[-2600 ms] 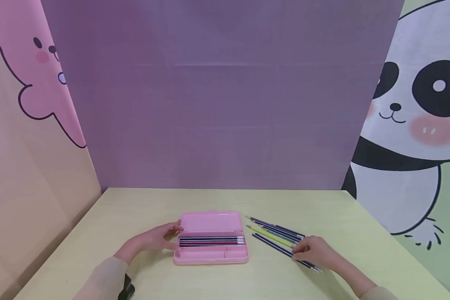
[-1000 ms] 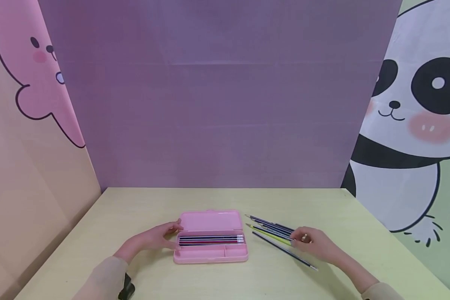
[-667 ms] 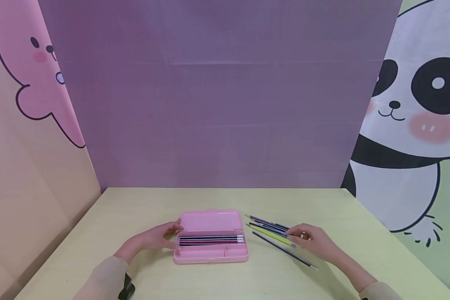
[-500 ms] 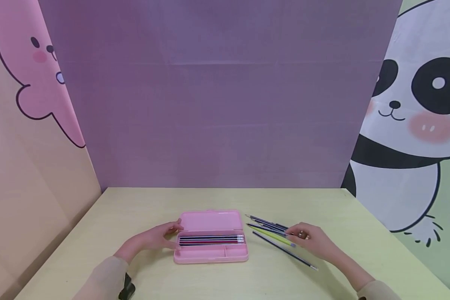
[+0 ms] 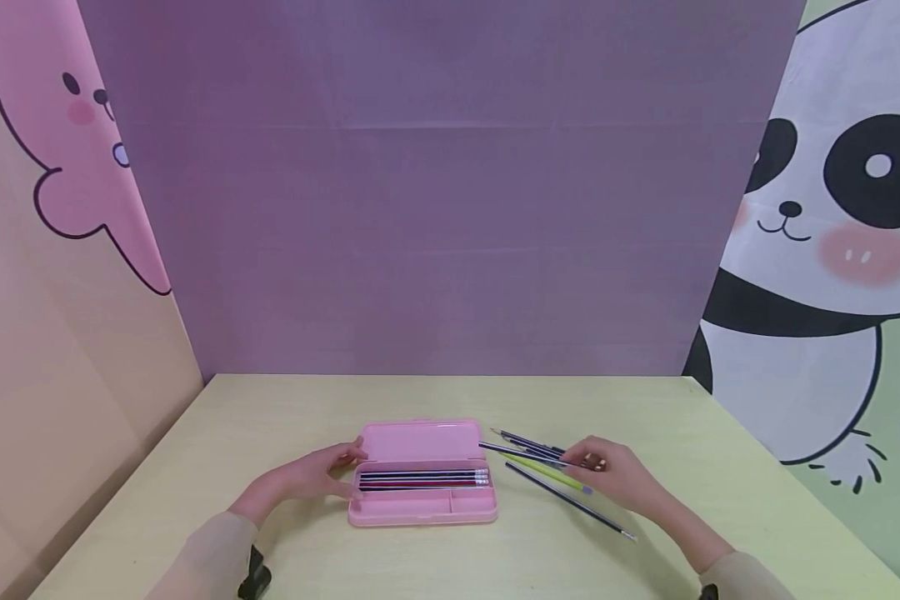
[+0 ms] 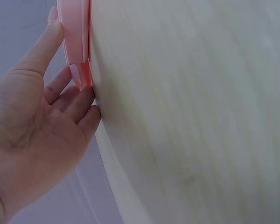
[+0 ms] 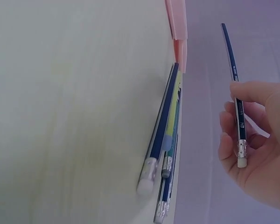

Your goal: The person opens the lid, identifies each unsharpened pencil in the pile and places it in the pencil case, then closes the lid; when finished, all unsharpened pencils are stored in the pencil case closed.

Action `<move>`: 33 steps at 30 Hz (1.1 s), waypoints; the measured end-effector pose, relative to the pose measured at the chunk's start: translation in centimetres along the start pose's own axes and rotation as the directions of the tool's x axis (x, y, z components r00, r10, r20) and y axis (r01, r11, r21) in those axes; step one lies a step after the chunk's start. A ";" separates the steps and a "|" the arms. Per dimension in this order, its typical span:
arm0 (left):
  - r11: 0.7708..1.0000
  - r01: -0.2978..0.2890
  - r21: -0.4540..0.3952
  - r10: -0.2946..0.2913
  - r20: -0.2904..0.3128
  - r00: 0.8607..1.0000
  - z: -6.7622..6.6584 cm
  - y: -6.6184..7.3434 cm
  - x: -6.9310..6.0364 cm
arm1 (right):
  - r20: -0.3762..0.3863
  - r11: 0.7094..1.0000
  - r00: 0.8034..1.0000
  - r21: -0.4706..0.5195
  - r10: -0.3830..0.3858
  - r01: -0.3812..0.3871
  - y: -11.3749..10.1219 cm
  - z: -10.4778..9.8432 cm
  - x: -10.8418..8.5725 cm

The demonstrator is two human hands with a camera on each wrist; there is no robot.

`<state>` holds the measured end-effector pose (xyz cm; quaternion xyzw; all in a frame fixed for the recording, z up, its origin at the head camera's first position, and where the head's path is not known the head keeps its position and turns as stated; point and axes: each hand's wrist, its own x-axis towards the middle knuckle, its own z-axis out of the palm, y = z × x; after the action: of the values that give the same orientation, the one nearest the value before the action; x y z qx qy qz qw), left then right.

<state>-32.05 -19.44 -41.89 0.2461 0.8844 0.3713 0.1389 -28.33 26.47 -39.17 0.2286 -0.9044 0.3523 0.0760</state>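
A pink pencil case (image 5: 397, 511) lies with its lid (image 5: 422, 442) swung back, several dark and red pencils (image 5: 420, 480) side by side in its long compartment. At its left end, my left hand (image 5: 311, 477) touches the case, thumb on the tray's end and relaxed fingers against the lid. My right hand (image 5: 611, 473) pinches a dark blue pencil (image 7: 230, 53) near its white eraser, raised above the table, its far end reaching toward the lid. Beneath it lie a yellow-green pencil (image 5: 543, 472) and several dark pencils (image 5: 528, 442); one dark pencil (image 5: 570, 502) lies apart, nearer me.
The pale wooden table (image 5: 435, 567) ends at a purple backdrop (image 5: 450, 208). A small divider splits the case's front compartment. A black device (image 5: 253, 575) sits at my left wrist. Cartoon-painted walls stand on both sides.
From the loose pencils, my right hand has lifted one dark blue pencil and carried it slightly left and up toward the case. Another dark pencil was shifted earlier. My left hand stays put.
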 end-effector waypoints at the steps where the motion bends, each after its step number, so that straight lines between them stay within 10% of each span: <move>1: 1.000 -0.001 0.001 0.001 0.000 1.000 0.0 0.0 0.0 | -0.001 1.000 1.000 0.001 -0.007 0.007 -0.1 0.1 0.1; 33: 0.996 0.029 0.086 -0.026 -0.037 0.999 0.2 0.6 0.6 | 0.003 0.993 0.993 -0.002 -0.121 0.121 -3.7 4.0 4.3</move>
<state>-32.26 -18.69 -41.64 0.2330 0.9054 0.3350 0.1174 -30.26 19.83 -38.64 0.2834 -0.8892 0.3459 0.0964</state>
